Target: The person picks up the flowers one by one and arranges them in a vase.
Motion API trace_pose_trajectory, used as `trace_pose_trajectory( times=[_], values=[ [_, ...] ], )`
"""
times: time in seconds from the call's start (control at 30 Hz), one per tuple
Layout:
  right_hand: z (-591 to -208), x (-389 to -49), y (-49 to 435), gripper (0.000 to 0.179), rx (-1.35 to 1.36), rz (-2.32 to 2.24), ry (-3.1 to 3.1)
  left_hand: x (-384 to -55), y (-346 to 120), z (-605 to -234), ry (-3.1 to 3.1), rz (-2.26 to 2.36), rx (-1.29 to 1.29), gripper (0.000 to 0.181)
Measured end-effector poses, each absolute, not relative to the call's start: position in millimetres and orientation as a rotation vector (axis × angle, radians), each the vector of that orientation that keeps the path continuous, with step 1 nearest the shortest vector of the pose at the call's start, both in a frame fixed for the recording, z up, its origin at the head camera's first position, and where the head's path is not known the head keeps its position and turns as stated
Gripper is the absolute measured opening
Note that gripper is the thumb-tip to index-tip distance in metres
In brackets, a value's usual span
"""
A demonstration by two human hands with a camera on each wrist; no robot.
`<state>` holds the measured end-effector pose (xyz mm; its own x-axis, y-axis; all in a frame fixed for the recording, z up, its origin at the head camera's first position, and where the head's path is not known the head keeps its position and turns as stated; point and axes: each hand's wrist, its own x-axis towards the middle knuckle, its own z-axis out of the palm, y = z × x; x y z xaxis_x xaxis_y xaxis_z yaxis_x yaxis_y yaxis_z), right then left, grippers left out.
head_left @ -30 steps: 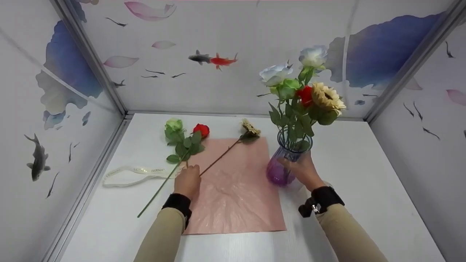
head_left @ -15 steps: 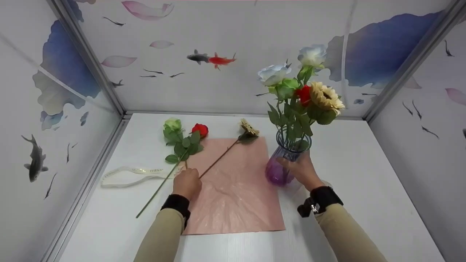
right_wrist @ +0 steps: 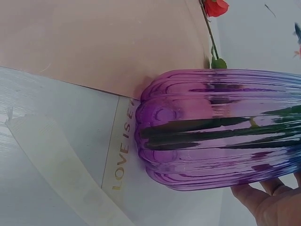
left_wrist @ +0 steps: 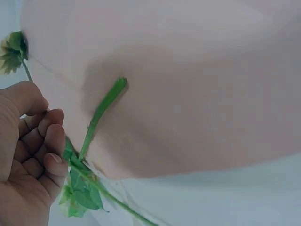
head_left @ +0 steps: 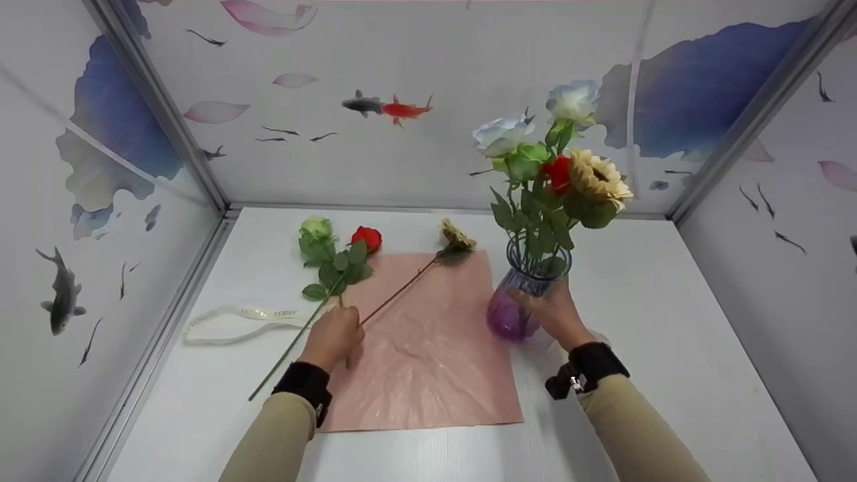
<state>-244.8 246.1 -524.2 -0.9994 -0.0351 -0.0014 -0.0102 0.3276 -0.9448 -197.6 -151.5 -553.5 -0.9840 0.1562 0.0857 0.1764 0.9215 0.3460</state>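
My right hand (head_left: 554, 311) grips a ribbed glass vase (head_left: 510, 316), purple below and blue at the neck, from its right side. White-blue roses (head_left: 572, 100), a green rose, a red rose and a cream sunflower (head_left: 598, 177) stand in the vase. My left hand (head_left: 333, 338) pinches the thin brown stem of a loose sunflower (head_left: 457, 235) near its lower end, thumb against curled fingers. The flower head lies at the far edge of the pink paper (head_left: 428, 381). Under that hand runs a green stem (left_wrist: 102, 108), its cut end showing in the left wrist view.
Left of the paper lie a green rose (head_left: 316, 229) and a red rose (head_left: 367, 239), stems crossing. A cream lettered ribbon (head_left: 224, 311) loops at the left; another lettered ribbon (right_wrist: 120, 165) lies by the vase base. Printed walls (head_left: 428, 161) enclose the white table.
My left hand and forearm have shifted a little left, and a stem end now shows below the hand. The right hand keeps its hold on the vase, with little movement.
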Motion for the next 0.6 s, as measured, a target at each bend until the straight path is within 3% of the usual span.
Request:
trace_pose_trajectory(
  times=[0.6],
  values=[
    [-528.8, -246.9, 248.2, 0.101, -0.091, -1.730, 2.640, -162.9, -196.3, -542.1, -2.920, -0.546, -0.386, 0.018]
  ],
)
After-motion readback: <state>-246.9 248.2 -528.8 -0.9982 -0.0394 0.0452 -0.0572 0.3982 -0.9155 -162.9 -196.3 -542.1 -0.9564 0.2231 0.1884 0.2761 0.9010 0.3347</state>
